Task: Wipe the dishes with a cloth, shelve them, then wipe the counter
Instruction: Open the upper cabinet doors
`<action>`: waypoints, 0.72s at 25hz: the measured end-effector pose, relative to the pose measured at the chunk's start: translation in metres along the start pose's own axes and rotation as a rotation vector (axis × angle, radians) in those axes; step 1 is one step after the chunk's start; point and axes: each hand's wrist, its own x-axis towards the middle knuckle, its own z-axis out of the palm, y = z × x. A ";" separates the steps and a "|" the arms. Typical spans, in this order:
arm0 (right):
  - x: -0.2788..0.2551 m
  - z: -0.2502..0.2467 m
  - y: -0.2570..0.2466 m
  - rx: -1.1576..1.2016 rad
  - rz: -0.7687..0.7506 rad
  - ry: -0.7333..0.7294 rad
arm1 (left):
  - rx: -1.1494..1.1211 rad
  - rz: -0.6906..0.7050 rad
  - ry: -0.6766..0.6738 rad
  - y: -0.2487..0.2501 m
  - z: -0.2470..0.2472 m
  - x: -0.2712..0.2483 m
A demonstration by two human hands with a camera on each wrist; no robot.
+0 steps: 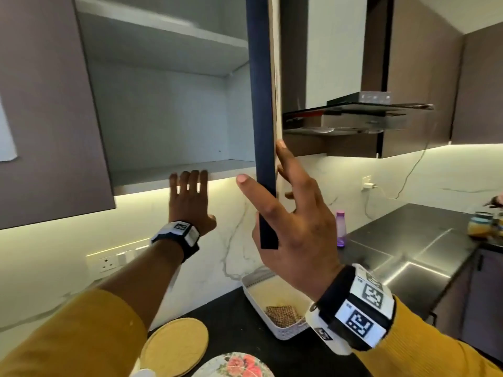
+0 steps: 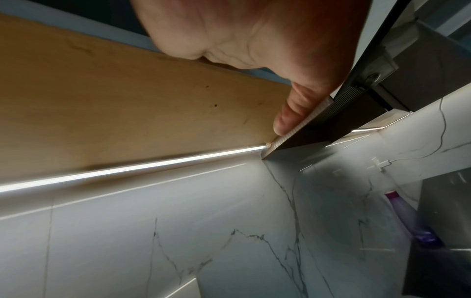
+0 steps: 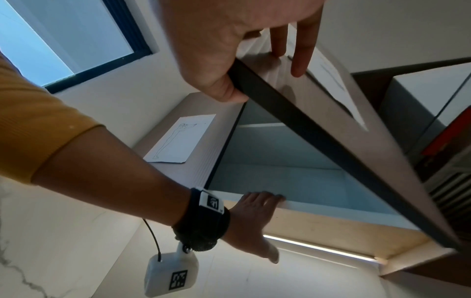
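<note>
Fingers (image 1: 288, 170) of right hand (image 1: 294, 227) spread straight along outer face of open cabinet door (image 1: 265, 104), thumb on inner face, door's lower edge lightly pinched between them at frame centre. Left hand (image 1: 190, 202) flat and relaxed, fingertips (image 3: 265, 196) resting on front lip of cabinet's bottom shelf (image 1: 177, 172), gripping nothing. Door edge-on, long axis vertical, running from top of frame down to centre; swung out toward camera. Wide bare shelf space in upper left, second shelf above. Range hood (image 1: 362, 115) just right of door. Floral plate (image 1: 236, 365) at bottom centre on black counter (image 1: 234, 322), beside round yellow mat (image 1: 177, 344). White tray (image 1: 253, 295) with folded checked cloth (image 1: 280, 315) under right wrist. Purple bottle (image 1: 340, 229) near wall, right of centre.
</note>
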 end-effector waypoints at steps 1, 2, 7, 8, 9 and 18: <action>-0.006 -0.012 0.009 -0.024 0.007 0.014 | 0.009 -0.010 0.006 0.002 -0.002 -0.001; -0.012 -0.024 0.020 -0.047 0.013 0.031 | 0.011 -0.018 0.020 0.005 -0.004 -0.002; -0.040 -0.081 0.073 -0.110 0.147 0.103 | 0.054 -0.118 -0.073 0.025 -0.013 -0.002; -0.044 -0.089 0.081 -0.131 0.183 0.113 | 0.051 -0.137 -0.086 0.027 -0.014 -0.001; -0.048 -0.098 0.091 -0.149 0.221 0.112 | 0.047 -0.155 -0.099 0.031 -0.017 -0.001; -0.066 -0.130 0.177 -0.257 0.496 -0.010 | 0.147 -0.152 -0.277 0.033 -0.031 0.008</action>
